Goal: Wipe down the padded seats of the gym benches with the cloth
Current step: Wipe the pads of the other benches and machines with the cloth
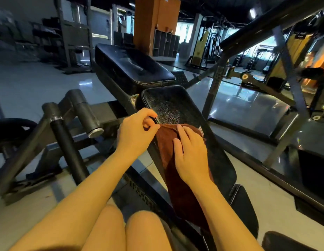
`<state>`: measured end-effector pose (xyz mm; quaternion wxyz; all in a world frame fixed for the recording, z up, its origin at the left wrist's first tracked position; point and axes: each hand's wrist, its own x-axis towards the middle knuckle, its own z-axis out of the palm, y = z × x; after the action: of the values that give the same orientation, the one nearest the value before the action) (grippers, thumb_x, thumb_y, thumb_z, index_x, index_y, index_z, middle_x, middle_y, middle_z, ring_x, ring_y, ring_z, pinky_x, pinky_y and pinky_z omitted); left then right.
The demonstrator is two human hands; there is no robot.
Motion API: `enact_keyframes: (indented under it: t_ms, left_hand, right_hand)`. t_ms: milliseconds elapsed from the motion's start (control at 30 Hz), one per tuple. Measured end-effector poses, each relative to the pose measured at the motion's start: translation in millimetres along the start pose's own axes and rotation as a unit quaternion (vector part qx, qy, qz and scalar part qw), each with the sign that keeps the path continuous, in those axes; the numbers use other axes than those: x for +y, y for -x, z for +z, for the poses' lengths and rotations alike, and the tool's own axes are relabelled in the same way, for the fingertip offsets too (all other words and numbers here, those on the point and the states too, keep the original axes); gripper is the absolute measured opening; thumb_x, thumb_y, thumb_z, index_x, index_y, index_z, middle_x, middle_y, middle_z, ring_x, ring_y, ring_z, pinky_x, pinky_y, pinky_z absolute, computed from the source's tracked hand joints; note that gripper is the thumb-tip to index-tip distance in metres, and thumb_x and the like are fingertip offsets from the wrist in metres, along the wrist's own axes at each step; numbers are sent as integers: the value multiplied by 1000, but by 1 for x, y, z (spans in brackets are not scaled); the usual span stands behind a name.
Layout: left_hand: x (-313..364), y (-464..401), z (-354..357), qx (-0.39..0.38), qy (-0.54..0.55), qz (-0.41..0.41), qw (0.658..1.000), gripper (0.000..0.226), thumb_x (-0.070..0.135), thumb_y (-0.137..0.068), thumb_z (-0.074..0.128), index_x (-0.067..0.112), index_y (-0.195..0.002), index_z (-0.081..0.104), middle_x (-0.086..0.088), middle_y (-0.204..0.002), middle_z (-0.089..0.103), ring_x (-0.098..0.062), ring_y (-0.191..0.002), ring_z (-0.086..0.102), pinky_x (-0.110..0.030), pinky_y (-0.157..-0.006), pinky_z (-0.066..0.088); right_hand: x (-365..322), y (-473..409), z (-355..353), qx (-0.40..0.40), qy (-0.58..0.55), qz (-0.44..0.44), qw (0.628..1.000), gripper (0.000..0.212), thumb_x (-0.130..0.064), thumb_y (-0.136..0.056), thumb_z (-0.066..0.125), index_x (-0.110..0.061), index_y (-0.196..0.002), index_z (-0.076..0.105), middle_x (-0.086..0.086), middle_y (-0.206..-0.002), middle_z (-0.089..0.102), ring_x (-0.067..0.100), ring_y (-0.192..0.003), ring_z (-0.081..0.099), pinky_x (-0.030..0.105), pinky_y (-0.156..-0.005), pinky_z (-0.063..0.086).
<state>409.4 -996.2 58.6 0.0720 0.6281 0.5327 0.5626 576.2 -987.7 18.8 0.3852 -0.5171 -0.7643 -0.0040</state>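
A long black padded bench seat (175, 105) slopes away from me in the middle of the view. A brown cloth (168, 142) lies lengthwise on it and trails down toward my knees. My left hand (136, 131) pinches the cloth's upper left corner at the pad's left edge. My right hand (190, 153) lies flat on the cloth with fingers stretched out, pressing it to the pad. A second black pad (132, 67) sits beyond, higher and further left.
Grey steel frame tubes and a black roller (67, 134) stand to the left. A slanted frame bar (277, 20) crosses the upper right. Another pad end (284, 241) shows at the bottom right. The glossy floor (31, 84), racks and an orange pillar (155, 20) lie further back.
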Motion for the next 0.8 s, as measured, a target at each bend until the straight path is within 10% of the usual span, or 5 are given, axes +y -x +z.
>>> enact_keyframes:
  t_ms: [133, 367, 800]
  left_hand:
    - [-21, 9, -29, 35, -34, 45, 998, 17, 12, -87, 69, 20, -101, 66, 10, -83, 64, -5, -79, 60, -24, -74, 52]
    - [-81, 41, -80, 57, -250, 97, 962, 24, 25, -89, 58, 8, -103, 68, -9, -95, 68, -33, -91, 61, -49, -79, 49]
    - [-96, 44, -74, 54, -246, 96, 963, 26, 29, -88, 52, 11, -97, 68, -5, -95, 67, -18, -95, 53, -32, -85, 35]
  right_hand:
    - [17, 17, -8, -42, -95, -58, 993, 57, -41, -99, 46, -28, -151, 28, -8, -159, 26, -1, -145, 19, 23, -117, 20]
    - [1, 11, 10, -66, 70, -38, 995, 66, -48, -99, 41, -23, -155, 16, 1, -164, 9, 22, -151, 3, 42, -121, 8]
    - [-71, -83, 37, -27, 69, 62, 995, 75, -57, -97, 39, -20, -156, 11, 7, -164, 2, 37, -148, 6, 52, -119, 13]
